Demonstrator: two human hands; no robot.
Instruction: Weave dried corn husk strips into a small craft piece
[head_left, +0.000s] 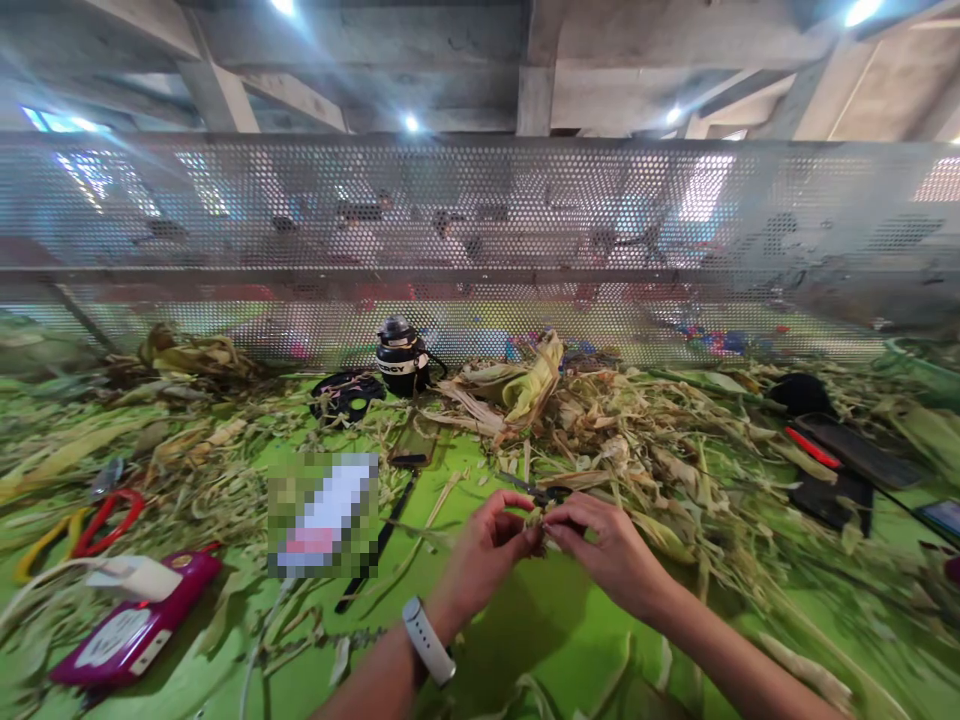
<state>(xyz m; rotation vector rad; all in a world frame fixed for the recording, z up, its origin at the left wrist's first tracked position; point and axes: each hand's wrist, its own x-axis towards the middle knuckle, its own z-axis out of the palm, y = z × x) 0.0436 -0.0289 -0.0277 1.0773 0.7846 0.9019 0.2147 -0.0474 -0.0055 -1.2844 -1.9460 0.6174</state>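
My left hand (495, 545) and my right hand (600, 540) meet above the green table (525, 640), fingertips pinched together. Between them is a small piece of pale green plant material (535, 518), partly hidden by the fingers. Both hands seem to grip it. Just behind the fingers lies a dark tool (555, 493), perhaps small scissors, though its shape is mostly covered. A heap of dry corn husks (600, 430) spreads behind and to the right of my hands. A white band is on my left wrist.
At left are red-and-yellow-handled scissors (112, 520), a magenta power strip (142, 620) with a white plug, and a blurred-out phone (326, 515) on a cable. A black jug (403, 357) stands near the perforated metal screen (480, 220). Dark phones (855, 450) lie right. People sit beyond the screen.
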